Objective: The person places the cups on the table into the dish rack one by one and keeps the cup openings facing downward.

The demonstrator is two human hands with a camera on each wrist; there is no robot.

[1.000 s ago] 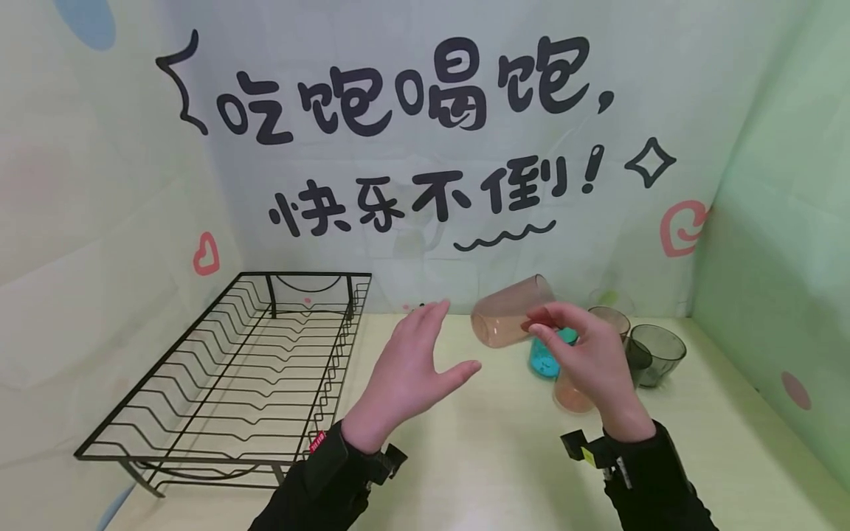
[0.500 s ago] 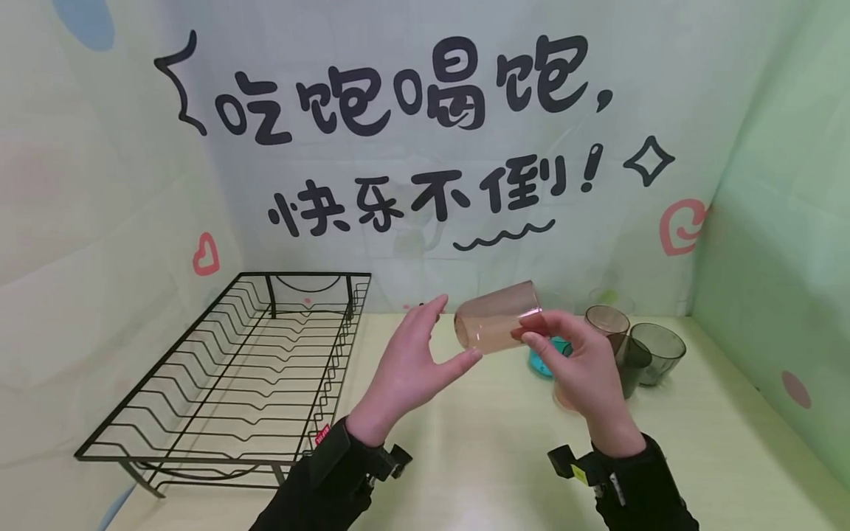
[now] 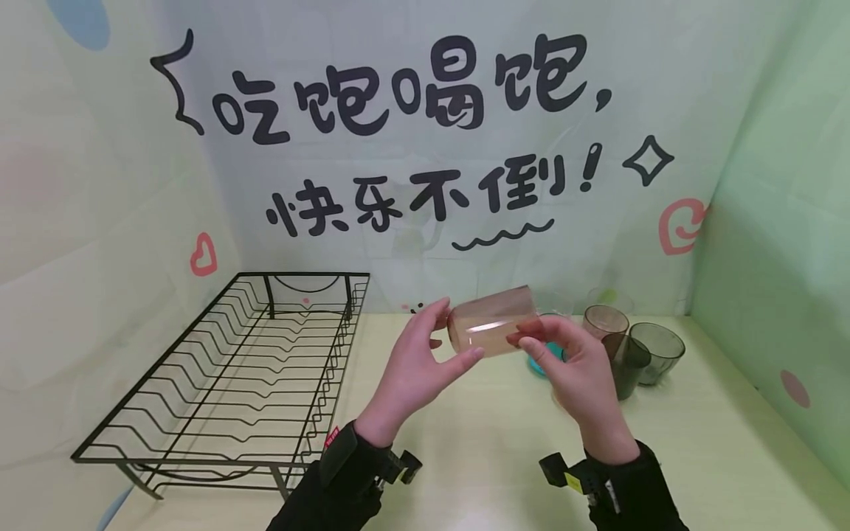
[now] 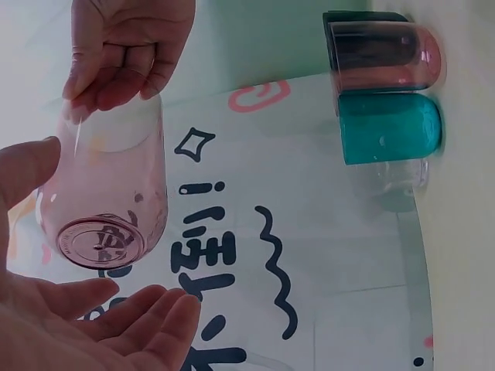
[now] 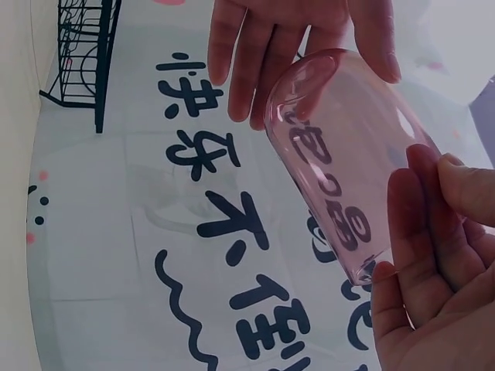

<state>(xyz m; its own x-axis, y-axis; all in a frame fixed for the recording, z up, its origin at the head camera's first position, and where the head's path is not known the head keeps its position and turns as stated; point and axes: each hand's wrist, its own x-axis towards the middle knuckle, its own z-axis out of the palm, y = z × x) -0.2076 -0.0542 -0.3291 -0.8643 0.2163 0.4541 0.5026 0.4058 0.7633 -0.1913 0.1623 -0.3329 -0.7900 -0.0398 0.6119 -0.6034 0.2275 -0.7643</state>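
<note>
Pink tumbler (image 3: 490, 318), probably light, slick, breakable: right hand (image 3: 579, 363) pinches its rim; left hand (image 3: 417, 365), spread wide, should cradle the base

Glare streaks the pink glass (image 3: 488, 324), and the 2 wrist views look dim.

Black lettering (image 3: 438, 177) "吃饱喝饱,快乐不倒!" on pale back wall (image 3: 372, 251), red tag (image 3: 331, 436) on wire rack (image 3: 199, 462), print illegible

Behind the pale table (image 3: 491, 464) we see a whitish backdrop (image 3: 372, 158) with black lettering (image 3: 438, 177); right of the table, a green wall (image 3: 777, 243).
</note>
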